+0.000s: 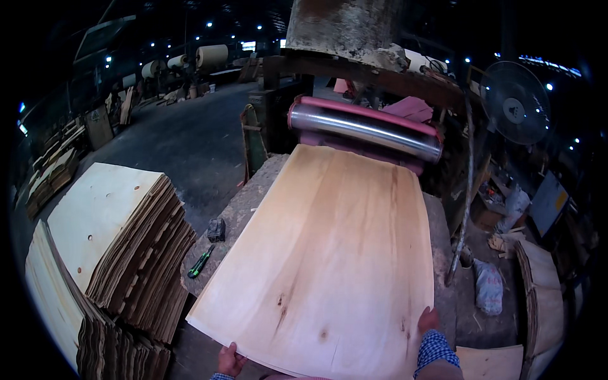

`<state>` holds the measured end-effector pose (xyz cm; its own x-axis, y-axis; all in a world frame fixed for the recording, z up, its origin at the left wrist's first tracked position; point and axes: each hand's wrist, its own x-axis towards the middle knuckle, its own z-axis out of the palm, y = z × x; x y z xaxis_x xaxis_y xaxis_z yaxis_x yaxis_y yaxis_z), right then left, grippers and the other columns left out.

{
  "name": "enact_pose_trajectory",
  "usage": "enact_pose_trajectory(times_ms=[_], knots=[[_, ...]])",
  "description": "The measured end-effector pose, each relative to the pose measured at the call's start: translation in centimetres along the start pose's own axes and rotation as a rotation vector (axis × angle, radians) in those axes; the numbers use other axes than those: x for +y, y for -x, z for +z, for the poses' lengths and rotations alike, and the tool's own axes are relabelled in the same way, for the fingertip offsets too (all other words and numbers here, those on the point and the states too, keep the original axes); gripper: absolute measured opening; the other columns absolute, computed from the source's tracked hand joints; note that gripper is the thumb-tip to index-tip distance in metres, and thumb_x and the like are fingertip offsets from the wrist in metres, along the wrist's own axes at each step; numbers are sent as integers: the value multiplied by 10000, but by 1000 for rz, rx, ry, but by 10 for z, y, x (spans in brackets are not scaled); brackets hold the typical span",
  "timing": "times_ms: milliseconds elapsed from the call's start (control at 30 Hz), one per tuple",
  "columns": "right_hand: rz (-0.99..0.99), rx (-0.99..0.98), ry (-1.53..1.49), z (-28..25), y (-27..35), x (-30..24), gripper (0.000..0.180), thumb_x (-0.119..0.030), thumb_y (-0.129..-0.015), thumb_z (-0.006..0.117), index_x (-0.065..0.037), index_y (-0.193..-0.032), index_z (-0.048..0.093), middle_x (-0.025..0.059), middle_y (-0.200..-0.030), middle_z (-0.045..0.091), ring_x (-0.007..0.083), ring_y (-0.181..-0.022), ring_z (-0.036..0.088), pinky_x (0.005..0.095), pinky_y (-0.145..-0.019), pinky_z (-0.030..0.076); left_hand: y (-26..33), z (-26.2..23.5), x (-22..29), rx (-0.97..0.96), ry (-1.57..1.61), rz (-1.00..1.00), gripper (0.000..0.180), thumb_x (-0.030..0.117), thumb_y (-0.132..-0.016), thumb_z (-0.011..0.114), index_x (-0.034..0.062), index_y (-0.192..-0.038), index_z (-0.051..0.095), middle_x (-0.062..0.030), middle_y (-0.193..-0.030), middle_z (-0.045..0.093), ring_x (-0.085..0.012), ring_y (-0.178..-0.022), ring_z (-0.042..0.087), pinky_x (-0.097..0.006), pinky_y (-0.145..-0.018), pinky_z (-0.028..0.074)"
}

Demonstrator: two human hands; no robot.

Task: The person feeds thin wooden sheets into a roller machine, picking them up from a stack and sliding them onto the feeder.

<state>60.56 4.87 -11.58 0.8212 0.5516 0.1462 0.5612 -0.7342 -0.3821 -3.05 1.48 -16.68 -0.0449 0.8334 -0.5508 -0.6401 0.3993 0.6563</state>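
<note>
A large pale wood veneer sheet (pixel 329 247) lies flat on the work table, its far end at the steel roller (pixel 364 128) of a pink-framed machine. My left hand (pixel 230 361) grips the sheet's near left corner. My right hand (pixel 429 320), in a blue checked sleeve, holds the near right edge with the fingers under the sheet.
Tall stacks of veneer sheets (pixel 120 247) stand at my left. A green utility knife (pixel 201 261) and a small dark block (pixel 216 229) lie on the table's left edge (pixel 237 212). A fan (pixel 514 102) stands at the upper right, with curled veneer scraps (pixel 541 297) and clutter on the right floor.
</note>
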Motion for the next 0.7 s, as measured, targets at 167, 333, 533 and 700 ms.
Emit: enact_pose_trajectory(times_ms=[167, 333, 533, 700], knots=[[62, -110, -37, -18, 7, -20, 443, -326, -960, 414, 74, -1130, 501, 303, -1072, 586, 447, -1018, 564, 475, -887, 455, 6, 5, 4, -18, 15, 14, 322, 204, -990, 362, 101, -1294, 392, -100, -1219, 545, -292, -1066, 571, -488, -865, 496], [72, -93, -85, -37, 23, -33, 511, -358, -930, 464, 87, -1180, 484, 303, -1163, 548, 430, -1085, 535, 456, -940, 427, 5, 19, 5, 158, 6, -3, 179, 242, -951, 490, 124, -1078, 444, -41, -848, 462, -187, -743, 465, -374, -630, 437], [80, -114, -201, -25, 20, -20, 622, -421, -896, 502, 89, -1249, 445, 301, -1241, 500, 419, -1155, 492, 448, -989, 392, 6, 15, 6, 191, -64, -13, 152, 268, -933, 559, 138, -957, 482, -2, -614, 413, -133, -541, 419, -310, -485, 400], [88, -93, -169, -23, 22, -22, 630, -439, -891, 501, 77, -1249, 447, 295, -1226, 512, 422, -1142, 500, 457, -983, 395, 8, 11, 8, 171, -127, -23, 157, 274, -929, 564, 142, -926, 480, -2, -610, 411, -131, -535, 415, -302, -482, 397]])
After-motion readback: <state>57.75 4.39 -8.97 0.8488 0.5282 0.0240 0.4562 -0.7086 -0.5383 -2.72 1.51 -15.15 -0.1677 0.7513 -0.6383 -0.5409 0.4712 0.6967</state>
